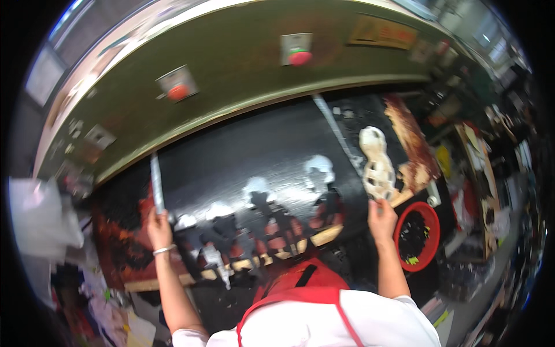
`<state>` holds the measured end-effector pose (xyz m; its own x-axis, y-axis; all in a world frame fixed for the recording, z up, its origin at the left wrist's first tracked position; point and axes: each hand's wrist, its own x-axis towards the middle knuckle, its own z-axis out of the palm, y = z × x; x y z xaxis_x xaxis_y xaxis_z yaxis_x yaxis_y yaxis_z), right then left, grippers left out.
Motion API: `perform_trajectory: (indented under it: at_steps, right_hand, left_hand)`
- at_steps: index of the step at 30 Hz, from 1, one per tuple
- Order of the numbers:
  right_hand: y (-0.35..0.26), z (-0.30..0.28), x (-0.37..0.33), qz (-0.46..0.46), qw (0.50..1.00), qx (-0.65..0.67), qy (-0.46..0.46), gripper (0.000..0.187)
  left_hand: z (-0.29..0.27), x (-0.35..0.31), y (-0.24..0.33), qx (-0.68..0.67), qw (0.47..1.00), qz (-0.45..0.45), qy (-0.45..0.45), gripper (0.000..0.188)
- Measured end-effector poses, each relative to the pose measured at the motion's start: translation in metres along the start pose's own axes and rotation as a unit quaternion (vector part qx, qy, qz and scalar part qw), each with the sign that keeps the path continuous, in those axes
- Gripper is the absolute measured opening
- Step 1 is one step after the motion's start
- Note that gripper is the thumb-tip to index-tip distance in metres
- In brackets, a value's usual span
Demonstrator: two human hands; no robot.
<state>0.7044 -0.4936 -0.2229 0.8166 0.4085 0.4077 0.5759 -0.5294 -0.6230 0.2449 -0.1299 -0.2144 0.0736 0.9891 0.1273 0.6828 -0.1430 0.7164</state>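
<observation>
A dark, shiny sheet (231, 144) lies over the work surface, with irregular cut-out gaps along its near side. A pale strip runs along its left edge, and my left hand (160, 231) is closed on the sheet's near left corner, at the end of that strip. On the right, my right hand (381, 220) has its fingers pinched at the near end of a cream, sole-shaped piece with holes (377, 165). That piece lies just right of the sheet's other pale edge strip (338, 130). The fingertips are somewhat blurred.
A green machine beam (237, 69) with a red knob (178, 91) and a pink-red knob (299, 56) spans the far side. Right of my right forearm stands a red basket (435, 240) containing dark scraps. Clear plastic (43, 220) hangs at the left.
</observation>
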Motion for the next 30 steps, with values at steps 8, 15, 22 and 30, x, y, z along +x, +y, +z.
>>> perform_trajectory:
  at_steps: [8,15,22,30]
  right_hand:
    - [0.004,-0.01,0.021,-0.034,0.993,-0.111,0.025,0.035]
    - [0.035,0.009,0.051,0.005,0.977,-0.127,-0.171,0.112]
    - [0.033,-0.013,0.075,0.044,0.934,0.326,-0.138,0.092]
    - [0.027,-0.019,0.067,0.264,0.29,0.915,-0.097,0.073]
  left_hand:
    - [0.045,0.024,-0.007,0.232,0.954,0.125,0.141,0.046]
    - [0.031,0.045,-0.004,0.26,0.961,0.08,0.057,0.05]
    - [0.027,0.014,0.052,0.297,0.942,0.136,0.078,0.045]
    - [0.034,0.019,0.041,0.291,0.945,0.116,0.091,0.044]
